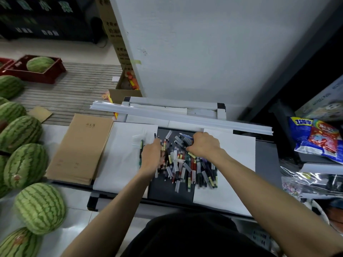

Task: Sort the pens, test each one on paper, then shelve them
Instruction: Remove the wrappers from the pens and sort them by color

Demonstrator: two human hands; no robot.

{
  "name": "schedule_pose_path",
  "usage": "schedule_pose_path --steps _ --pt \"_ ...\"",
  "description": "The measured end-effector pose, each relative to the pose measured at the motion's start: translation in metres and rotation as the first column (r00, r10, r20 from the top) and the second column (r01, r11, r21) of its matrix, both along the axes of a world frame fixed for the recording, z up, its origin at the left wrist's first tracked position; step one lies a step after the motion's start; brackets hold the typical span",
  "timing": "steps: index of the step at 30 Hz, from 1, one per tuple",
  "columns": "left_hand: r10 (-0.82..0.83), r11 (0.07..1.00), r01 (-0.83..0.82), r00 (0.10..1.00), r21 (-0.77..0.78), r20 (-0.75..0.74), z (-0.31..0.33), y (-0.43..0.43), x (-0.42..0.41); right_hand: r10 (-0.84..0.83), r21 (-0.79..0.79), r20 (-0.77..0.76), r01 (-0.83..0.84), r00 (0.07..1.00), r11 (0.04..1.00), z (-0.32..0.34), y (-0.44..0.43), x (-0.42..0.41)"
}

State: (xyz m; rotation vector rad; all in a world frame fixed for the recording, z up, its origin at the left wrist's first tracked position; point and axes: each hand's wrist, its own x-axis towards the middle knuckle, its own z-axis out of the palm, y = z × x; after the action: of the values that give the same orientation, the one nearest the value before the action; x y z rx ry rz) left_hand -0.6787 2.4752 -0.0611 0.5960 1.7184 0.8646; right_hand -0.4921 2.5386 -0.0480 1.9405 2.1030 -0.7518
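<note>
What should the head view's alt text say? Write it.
A person's left hand and right hand dig into a heap of pens on a dark surface between white paper sheets. Brown notebooks and watermelons sit to the left.

pen heap (185, 167) between paper sheets (118, 164); notebooks (79, 149) left of them; watermelons (39, 206) further left; snack bags (319, 140) right

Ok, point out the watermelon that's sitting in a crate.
The watermelon at the top left of the view, the only one resting inside the red crate. The other watermelons lie loose along the left edge, outside any crate.
</note>
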Motion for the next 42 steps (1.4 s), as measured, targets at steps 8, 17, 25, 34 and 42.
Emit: schedule_pose_path --steps 8,17,25,34,42 --pt "0.022 1.000 -0.022 0.993 0.007 0.119 0.007 -0.029 -0.036 0.123 0.032 0.135 -0.129 0.983 0.991 -0.008 -0.002 -0.022" --pt "0.049 0.998 -0.046 0.996 -0.033 0.072 -0.003 -0.045 -0.050 0.156 -0.007 0.164 -0.157 0.974 0.988 -0.018 -0.004 -0.028" --pt "0.048 0.997 -0.044 0.997 -0.068 0.055 -0.003 -0.036 -0.048 0.190 0.037 0.186 -0.200 0.964 0.979 -0.020 -0.007 -0.031" --pt "-0.070 0.997 0.060 0.964 -0.045 -0.257 -0.008 -0.023 -0.041 0.049 0.063 -0.014 -0.048 0.999 0.997 -0.015 -0.013 -0.018" --pt "-0.290 0.957 0.249 0.764 -0.152 -0.576 -0.010 0.017 -0.037 -0.595 -0.407 -0.570 0.434 0.567 0.804 -0.002 -0.030 0.016"
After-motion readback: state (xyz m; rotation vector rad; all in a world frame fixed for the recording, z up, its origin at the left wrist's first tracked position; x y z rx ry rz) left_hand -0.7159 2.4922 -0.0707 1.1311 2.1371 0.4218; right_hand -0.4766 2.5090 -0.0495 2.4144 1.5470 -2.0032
